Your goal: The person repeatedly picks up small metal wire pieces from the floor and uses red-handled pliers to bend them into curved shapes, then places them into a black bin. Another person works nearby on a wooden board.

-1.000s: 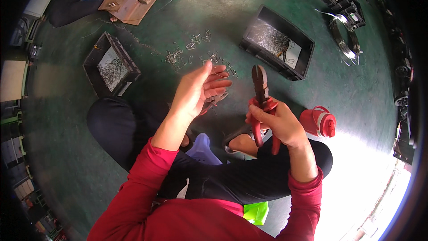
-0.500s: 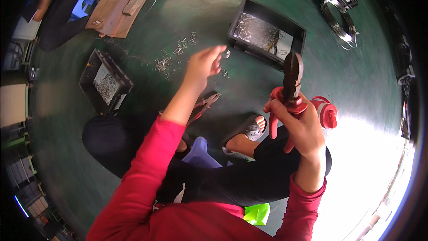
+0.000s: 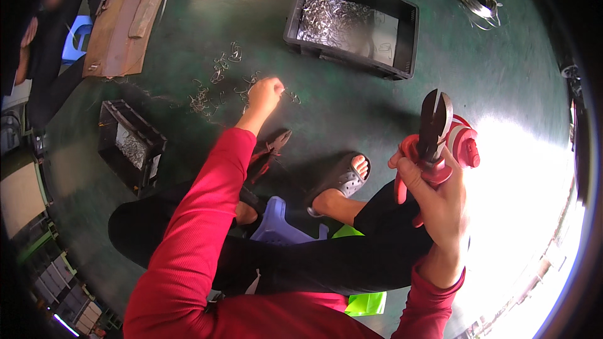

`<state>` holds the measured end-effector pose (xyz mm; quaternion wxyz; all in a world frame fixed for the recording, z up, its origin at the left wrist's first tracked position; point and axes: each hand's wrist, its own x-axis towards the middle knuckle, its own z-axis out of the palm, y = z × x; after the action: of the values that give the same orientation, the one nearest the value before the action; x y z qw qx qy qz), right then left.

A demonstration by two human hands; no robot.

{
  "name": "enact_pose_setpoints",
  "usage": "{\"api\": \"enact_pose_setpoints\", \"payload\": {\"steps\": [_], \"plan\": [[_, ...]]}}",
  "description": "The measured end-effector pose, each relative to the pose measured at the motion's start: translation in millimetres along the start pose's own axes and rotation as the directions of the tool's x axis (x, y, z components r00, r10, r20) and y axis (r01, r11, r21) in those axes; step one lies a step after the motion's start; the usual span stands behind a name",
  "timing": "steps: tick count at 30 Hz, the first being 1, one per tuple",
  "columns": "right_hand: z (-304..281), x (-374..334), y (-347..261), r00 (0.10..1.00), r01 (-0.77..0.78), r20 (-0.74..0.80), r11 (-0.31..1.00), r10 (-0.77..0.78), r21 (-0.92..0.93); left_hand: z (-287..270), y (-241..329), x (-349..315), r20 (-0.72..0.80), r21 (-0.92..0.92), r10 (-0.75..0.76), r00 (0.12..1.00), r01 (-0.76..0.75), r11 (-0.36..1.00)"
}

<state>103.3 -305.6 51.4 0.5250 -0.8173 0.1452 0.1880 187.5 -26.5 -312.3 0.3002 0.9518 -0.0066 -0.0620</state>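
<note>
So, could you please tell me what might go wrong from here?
Wire pieces on the floor might prick the left hand close to them.
The pliers in the right hand have parted jaws, so they could nip a finger.
The other pliers, lying near a grey shoe, may get stepped on.

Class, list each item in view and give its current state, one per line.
Held pliers: jaws slightly parted
Right hand: closed around handles
Left hand: fingers curled, grip hidden
Floor pliers: lying down, unheld
Large crate: open-topped, partly filled
Small crate: open-topped, partly filled
Red flask: capped
Wire: coiled
Wire pieces: loose, scattered
</note>
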Motion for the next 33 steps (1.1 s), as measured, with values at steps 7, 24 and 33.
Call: {"api": "enact_pose_setpoints", "payload": {"steps": [7,24,33], "plan": [[5.9,7.9,0.4,0.999,-0.035,-0.005,0.998,0.035,0.060,30.8,-14.4,-10.7,0.002,0.158,0.126,0.992,-0.125,0.979],[16.8,-9.8,-10.8,0.976,0.129,0.200,0.964,-0.082,-0.232,-167.5,136.8,-85.1,0.455,-0.867,0.144,0.879,0.474,-0.151],[44.9,-33.5,-9.9,0.887,0.245,0.450,0.931,-0.102,-0.270,-245.2,175.9,-162.1,0.361,-0.932,0.050,0.931,0.362,-0.030]]}}
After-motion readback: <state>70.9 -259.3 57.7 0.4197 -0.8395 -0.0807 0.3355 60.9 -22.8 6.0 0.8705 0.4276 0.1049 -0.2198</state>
